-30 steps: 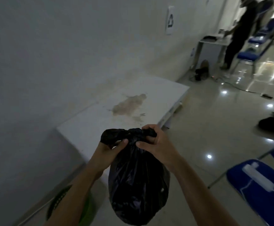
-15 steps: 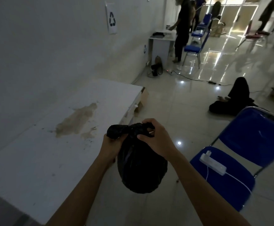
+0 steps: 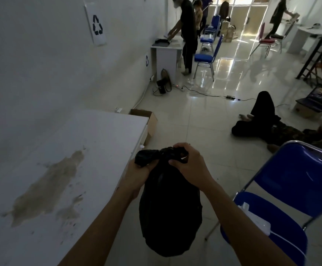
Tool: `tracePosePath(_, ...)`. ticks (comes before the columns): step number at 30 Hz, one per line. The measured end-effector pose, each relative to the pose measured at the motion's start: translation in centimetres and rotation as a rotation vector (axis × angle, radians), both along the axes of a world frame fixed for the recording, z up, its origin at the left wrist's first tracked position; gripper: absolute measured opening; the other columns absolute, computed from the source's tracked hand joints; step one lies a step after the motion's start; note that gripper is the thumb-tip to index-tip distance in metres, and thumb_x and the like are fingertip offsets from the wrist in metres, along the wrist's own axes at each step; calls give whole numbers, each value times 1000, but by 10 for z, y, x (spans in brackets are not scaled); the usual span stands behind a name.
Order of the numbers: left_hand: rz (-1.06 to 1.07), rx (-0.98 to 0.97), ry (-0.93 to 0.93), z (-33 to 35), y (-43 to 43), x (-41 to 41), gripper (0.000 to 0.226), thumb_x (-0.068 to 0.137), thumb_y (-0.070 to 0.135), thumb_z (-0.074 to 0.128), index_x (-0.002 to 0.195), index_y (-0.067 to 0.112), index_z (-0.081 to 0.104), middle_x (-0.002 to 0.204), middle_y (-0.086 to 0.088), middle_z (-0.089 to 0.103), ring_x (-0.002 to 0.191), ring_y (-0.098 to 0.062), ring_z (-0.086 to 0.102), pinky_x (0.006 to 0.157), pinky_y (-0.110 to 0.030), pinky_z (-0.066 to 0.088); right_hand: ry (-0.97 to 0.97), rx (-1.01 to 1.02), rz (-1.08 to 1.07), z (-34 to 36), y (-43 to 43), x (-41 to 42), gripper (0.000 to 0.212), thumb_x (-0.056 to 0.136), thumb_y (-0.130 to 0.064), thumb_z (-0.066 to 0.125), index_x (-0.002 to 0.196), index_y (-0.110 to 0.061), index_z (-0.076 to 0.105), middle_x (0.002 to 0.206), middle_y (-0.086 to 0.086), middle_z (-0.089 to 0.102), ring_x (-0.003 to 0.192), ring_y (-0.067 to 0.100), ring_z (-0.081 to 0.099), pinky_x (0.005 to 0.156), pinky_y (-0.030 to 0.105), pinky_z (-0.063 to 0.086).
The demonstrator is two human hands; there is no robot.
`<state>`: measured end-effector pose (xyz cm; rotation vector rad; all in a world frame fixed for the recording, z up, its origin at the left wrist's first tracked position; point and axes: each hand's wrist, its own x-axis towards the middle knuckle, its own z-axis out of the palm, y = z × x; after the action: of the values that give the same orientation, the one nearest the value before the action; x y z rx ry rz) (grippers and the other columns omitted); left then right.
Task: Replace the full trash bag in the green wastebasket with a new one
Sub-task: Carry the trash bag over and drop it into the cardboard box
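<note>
I am holding the full black trash bag [image 3: 170, 212] up in the air, and it is hanging in front of me above the tiled floor [image 3: 194, 116], just right of the near edge of the white table [image 3: 98, 135]. The bag's neck is bunching into a twisted knot at the top. My left grip [image 3: 137, 174] is clamping the left end of that bunch, fingers curling round the plastic. My right grip [image 3: 190, 166] is clamping the right end from above, thumb and fingers pinching the twist. The bag's body is sagging below both grips, between my forearms.

A large brownish stain [image 3: 47, 189] is spreading across the table top to my left. An open cardboard box [image 3: 149, 121] is sitting on the floor at the table's far corner. Near on the right, a blue chair [image 3: 300, 181] is standing with a white power strip [image 3: 258, 221] lying on its seat. On the far left wall a white sheet with a recycling sign [image 3: 97, 24] is hanging. Farther off, a person in dark clothes [image 3: 188, 31] is bending over a small white desk [image 3: 167, 54].
</note>
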<state>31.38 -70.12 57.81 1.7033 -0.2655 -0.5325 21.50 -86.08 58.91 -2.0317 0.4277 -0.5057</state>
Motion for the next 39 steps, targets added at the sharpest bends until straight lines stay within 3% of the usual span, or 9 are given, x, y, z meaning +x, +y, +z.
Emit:
tracePosePath(5, -86, -119, 63, 4, -39, 66, 27, 84, 3, 77, 104, 21, 75, 99, 0, 79, 93, -15, 75, 74, -22, 58, 33, 26, -30, 0, -49, 67, 43, 81, -14, 81, 118, -25, 62, 108, -13, 64, 99, 3, 62, 81, 11, 48)
tracePosePath(9, -118, -88, 7, 1, -81, 125, 29, 87, 0, 73, 98, 27, 73, 92, 7, 77, 87, -8, 74, 70, -18, 56, 52, 22, -23, -5, -91, 123, 44, 81, -13, 81, 119, -23, 63, 102, -20, 61, 93, -1, 60, 73, 3, 43)
tracePosePath(13, -162, -28, -70, -7, -129, 188, 30, 87, 3, 74, 100, 30, 70, 98, 7, 74, 97, -12, 71, 78, -21, 57, 73, 17, 6, -12, -142, 182, 45, 81, -13, 81, 120, -23, 62, 102, -19, 60, 91, 4, 62, 77, 11, 46)
tracePosePath(18, -108, 60, -197, -11, -203, 262, 29, 84, 9, 78, 108, 19, 67, 108, -3, 70, 104, -22, 66, 100, -39, 52, 64, 1, 63, -18, -223, 264, 46, 78, -12, 84, 119, -20, 64, 105, -11, 65, 96, 9, 65, 84, 23, 55)
tracePosePath(22, -44, 107, -335, -14, -255, 319, 56, 68, 36, 79, 113, 10, 57, 109, -6, 66, 100, -17, 65, 93, -32, 53, 80, 16, 117, -22, -284, 328, 45, 78, -12, 84, 118, -20, 65, 108, -7, 67, 100, 11, 65, 88, 27, 55)
tracePosePath(25, -49, 57, -295, -20, -287, 359, 52, 75, 19, 83, 115, 8, 53, 109, -2, 63, 96, -2, 64, 88, -24, 54, 85, 5, 130, -27, -322, 375, 46, 77, -13, 84, 119, -19, 65, 110, -4, 68, 104, 13, 64, 89, 27, 54)
tracePosePath(28, -55, 42, -267, -26, -317, 398, 43, 82, 0, 78, 118, 8, 57, 116, -1, 62, 99, 6, 62, 90, -21, 54, 103, 3, 143, -30, -355, 417, 45, 77, -15, 84, 118, -21, 66, 108, -6, 67, 102, 12, 63, 86, 19, 50)
tracePosePath(34, -53, 25, -195, -36, -369, 481, 33, 83, 14, 81, 112, 18, 67, 112, 5, 66, 102, -1, 64, 82, -16, 54, 141, -24, 186, -40, -413, 505, 44, 77, -16, 83, 116, -24, 65, 108, -7, 68, 102, 13, 64, 92, 32, 54)
tracePosePath(39, -26, -10, -174, -47, -409, 565, 27, 83, 9, 80, 106, 20, 70, 102, 13, 71, 101, -5, 66, 86, -22, 55, 157, -34, 206, -47, -455, 590, 45, 76, -12, 84, 114, -25, 64, 108, -6, 66, 102, 15, 63, 93, 34, 52)
